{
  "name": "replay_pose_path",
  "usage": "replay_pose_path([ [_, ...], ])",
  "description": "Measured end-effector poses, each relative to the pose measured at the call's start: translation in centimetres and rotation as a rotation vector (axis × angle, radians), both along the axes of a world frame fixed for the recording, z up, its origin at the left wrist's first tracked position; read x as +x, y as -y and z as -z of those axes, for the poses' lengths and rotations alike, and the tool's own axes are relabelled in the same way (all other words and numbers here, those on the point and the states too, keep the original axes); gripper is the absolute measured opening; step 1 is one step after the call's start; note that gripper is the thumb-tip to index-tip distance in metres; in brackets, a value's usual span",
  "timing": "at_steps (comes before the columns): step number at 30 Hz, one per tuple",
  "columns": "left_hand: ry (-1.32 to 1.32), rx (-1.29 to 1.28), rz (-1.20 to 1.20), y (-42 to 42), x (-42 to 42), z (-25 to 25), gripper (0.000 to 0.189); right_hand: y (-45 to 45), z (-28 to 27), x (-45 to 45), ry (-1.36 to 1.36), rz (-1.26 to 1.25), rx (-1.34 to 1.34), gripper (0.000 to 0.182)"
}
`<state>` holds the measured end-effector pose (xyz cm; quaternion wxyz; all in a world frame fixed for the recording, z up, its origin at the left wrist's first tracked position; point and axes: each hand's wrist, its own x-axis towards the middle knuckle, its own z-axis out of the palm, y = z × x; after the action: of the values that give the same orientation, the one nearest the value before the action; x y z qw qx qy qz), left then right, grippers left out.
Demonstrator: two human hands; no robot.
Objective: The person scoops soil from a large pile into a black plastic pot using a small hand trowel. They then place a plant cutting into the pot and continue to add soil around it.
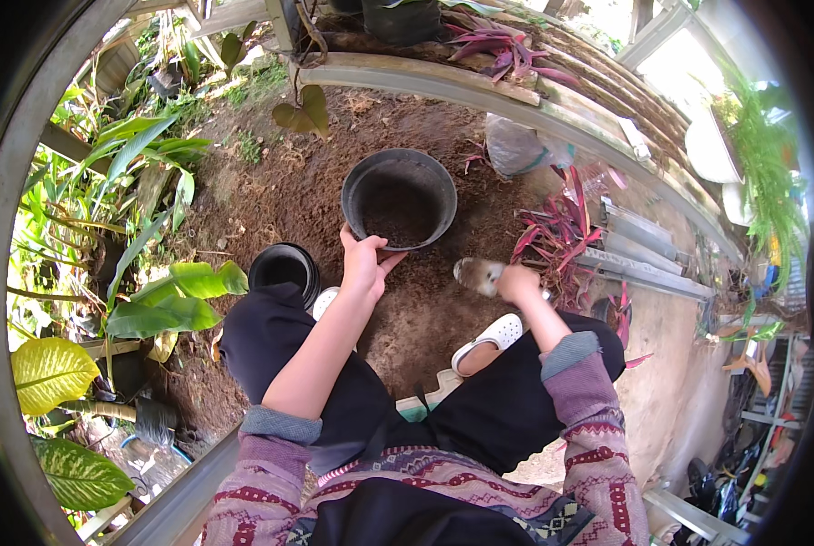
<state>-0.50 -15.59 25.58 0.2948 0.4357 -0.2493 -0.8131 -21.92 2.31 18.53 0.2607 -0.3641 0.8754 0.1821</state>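
My left hand [366,266] grips the near rim of a round black plastic plant pot [356,179], which is tilted so that its mouth faces me. Dark soil [400,225] lies inside it. In my right hand [518,283] is a metal hand trowel [475,275], its soil-smeared blade pointing left, a little above the ground and apart from the pot. The trowel is slightly blurred, and my fingers hide most of its handle. Loose brown soil [277,198] spreads around and beneath the pot.
Stacked black pots [262,254] stand beside my left knee. Cut purple-leaved plants [564,235] lie right of the trowel, near grey metal channels [639,235]. A whitish plastic sack [513,147] sits below the slatted bench [434,80]. Broad-leaved plants [168,307] crowd the left side.
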Motion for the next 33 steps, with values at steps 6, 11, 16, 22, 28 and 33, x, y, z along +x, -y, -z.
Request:
replay_pose_path([
  [6,-0.065,0.076,0.024,0.1,-0.5,-0.3,0.068,-6.9,17.5,4.5,0.283,0.012,-0.009,0.032],
  [11,-0.053,0.035,0.003,-0.5,-0.3,-2.0,0.067,-7.6,27.4,10.2,0.159,0.438,-0.513,0.035],
  [16,-0.049,0.042,-0.008,-0.5,0.2,-1.8,0.066,-0.8,26.0,9.9,0.734,1.097,-0.563,0.028],
  [22,-0.034,0.040,-0.052,-0.1,0.7,-1.0,0.067,-2.2,22.2,8.4,0.715,1.052,-0.463,0.033],
  [28,-0.053,0.024,-0.087,0.1,0.5,-0.8,0.067,-4.7,20.3,11.0,0.769,1.102,-0.810,0.036],
  [33,-0.050,0.006,-0.116,-0.1,0.3,-0.5,0.067,-1.3,15.3,7.3,0.471,0.673,-0.955,0.033],
])
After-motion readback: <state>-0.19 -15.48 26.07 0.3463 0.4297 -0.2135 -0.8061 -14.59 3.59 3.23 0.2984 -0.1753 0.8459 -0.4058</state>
